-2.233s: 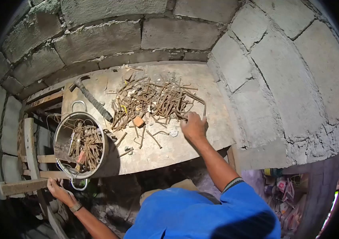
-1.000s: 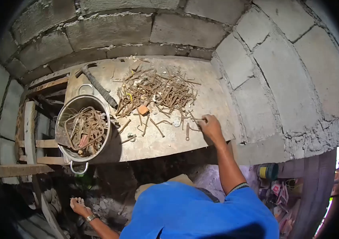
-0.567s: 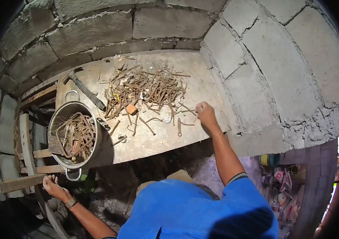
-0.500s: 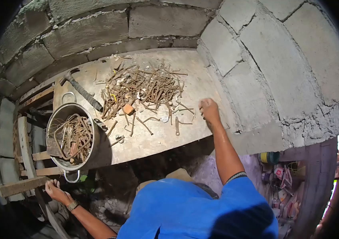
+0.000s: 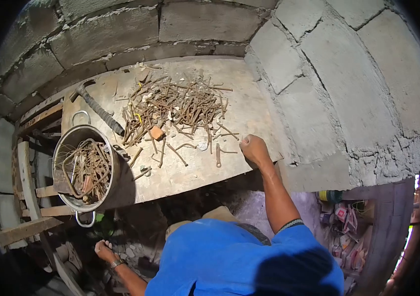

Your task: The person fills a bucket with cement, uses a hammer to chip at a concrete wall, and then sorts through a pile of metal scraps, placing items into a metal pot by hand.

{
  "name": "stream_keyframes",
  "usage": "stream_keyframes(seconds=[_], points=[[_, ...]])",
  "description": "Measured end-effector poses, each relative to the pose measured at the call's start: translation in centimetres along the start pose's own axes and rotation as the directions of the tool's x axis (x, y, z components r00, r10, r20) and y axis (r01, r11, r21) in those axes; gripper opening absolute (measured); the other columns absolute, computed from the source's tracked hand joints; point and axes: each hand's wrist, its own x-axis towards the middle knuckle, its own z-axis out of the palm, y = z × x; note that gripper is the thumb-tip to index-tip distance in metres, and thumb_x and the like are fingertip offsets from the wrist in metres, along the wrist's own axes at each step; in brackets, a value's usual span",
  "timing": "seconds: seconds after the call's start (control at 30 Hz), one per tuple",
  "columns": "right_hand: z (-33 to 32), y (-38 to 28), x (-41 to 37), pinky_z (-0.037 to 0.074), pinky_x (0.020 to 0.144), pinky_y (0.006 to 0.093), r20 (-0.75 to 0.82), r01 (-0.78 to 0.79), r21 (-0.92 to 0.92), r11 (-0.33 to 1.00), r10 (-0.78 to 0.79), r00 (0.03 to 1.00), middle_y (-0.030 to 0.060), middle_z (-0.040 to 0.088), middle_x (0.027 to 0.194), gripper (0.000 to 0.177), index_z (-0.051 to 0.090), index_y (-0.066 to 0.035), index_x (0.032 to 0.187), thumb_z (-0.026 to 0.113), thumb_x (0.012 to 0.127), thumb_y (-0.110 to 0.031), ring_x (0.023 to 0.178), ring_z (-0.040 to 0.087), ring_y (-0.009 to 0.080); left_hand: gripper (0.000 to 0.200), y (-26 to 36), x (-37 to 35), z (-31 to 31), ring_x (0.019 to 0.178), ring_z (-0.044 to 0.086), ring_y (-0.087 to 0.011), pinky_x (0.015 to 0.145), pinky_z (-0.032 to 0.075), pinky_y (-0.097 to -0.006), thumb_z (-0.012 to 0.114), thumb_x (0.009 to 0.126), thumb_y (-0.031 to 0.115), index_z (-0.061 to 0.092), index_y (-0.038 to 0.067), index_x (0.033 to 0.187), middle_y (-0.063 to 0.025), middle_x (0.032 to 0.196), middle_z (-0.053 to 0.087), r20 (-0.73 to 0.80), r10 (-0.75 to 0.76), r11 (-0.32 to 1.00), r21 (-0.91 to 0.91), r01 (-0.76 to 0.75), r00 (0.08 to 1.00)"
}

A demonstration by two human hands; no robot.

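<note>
My right hand [image 5: 254, 149] rests at the right front of the board, fingers curled down beside the outermost rusty nails. Whatever is under its fingertips is hidden. A large heap of rusty, bent nails [image 5: 182, 106] covers the middle of the board, with an orange chunk [image 5: 157, 132] at its front. Just left of my right hand lies a flat metal piece with a hole [image 5: 218, 156]. My left hand [image 5: 106, 251] hangs low, below the pot, its fingers curled in; I cannot make out anything in them.
A metal pot [image 5: 114, 170] holding rusty nails and wire stands at the board's left. Behind it lies a hammer with a wrapped handle [image 5: 102, 112]. Wooden slats [image 5: 28, 232] are at the left. Block walls [image 5: 318, 93] enclose the wooden board [image 5: 190, 177] at back and right.
My left hand has moved right and down, away from the wooden slat. My right hand has shifted a little left and toward me, up to the outer nails, its fingers curled more.
</note>
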Motion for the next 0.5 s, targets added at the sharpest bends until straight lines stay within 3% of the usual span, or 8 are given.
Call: stream_keyframes(seconds=[0.13, 0.17, 0.23, 0.33, 0.5], points=[[-0.2, -1.6, -0.5, 0.052, 0.081, 0.0512, -0.142, 0.03, -0.113, 0.993, -0.046, 0.989, 0.0269, 0.067, 0.093, 0.022, 0.065, 0.001, 0.094, 0.064, 0.082, -0.018, 0.088, 0.066, 0.0449, 0.01, -1.5, -1.8, 1.0, 0.056, 0.055, -0.0123, 0.047, 0.043, -0.0251, 0.054, 0.088, 0.002, 0.058, 0.004, 0.079, -0.0039, 0.073, 0.059, -0.051, -0.008, 1.0, -0.021, 0.007, 0.999], [-0.1, -1.5, -0.3, 0.052, 0.081, 0.0512, -0.139, 0.04, -0.109, 0.993, -0.055, 0.989, 0.0269, 0.067, 0.093, 0.022, 0.065, 0.001, 0.094, 0.064, 0.082, -0.018, 0.088, 0.066, 0.0449, 0.01, -1.9, -1.8, 0.7, 0.056, 0.055, -0.0123, 0.047, 0.043, -0.0251, 0.054, 0.088, 0.002, 0.058, 0.004, 0.079, -0.0039, 0.073, 0.059, -0.06, -0.006, 1.0, -0.025, 0.004, 0.998], [-0.1, -1.3, 0.2, 0.052, 0.079, 0.053, -0.12, 0.161, -0.168, 0.972, -0.182, 0.976, 0.0267, 0.066, 0.094, 0.021, 0.063, 0.001, 0.096, 0.063, 0.084, -0.016, 0.086, 0.065, 0.0462, 0.012, -2.5, -1.9, 0.0, 0.053, 0.053, -0.0123, 0.045, 0.042, -0.0257, 0.052, 0.088, 0.0, 0.056, 0.003, 0.076, -0.0056, 0.071, 0.059, 0.09, -0.008, 0.999, -0.053, 0.013, 0.996], [0.0, -1.6, 0.6, 0.052, 0.077, 0.0505, -0.069, 0.156, -0.25, 0.956, -0.178, 0.981, 0.0262, 0.067, 0.09, 0.02, 0.064, 0.002, 0.095, 0.062, 0.084, -0.015, 0.088, 0.066, 0.0438, 0.014, -3.1, -2.6, -0.4, 0.05, 0.051, -0.0128, 0.043, 0.04, -0.0263, 0.051, 0.088, -0.001, 0.054, 0.002, 0.074, -0.0069, 0.07, 0.058, 0.004, -0.023, 1.0, 0.001, 0.023, 1.0], [0.7, 0.1, 1.5, 0.053, 0.077, 0.0521, -0.1, 0.134, -0.252, 0.958, -0.164, 0.981, 0.0284, 0.067, 0.087, 0.021, 0.063, 0.005, 0.093, 0.059, 0.084, -0.014, 0.083, 0.066, 0.0457, 0.017, -5.6, -2.7, -2.3, 0.047, 0.049, -0.015, 0.042, 0.039, -0.0288, 0.053, 0.087, 0.0, 0.053, 0.002, 0.07, -0.0066, 0.062, 0.054, 0.051, -0.046, 0.998, 0.051, 0.043, 0.998]])
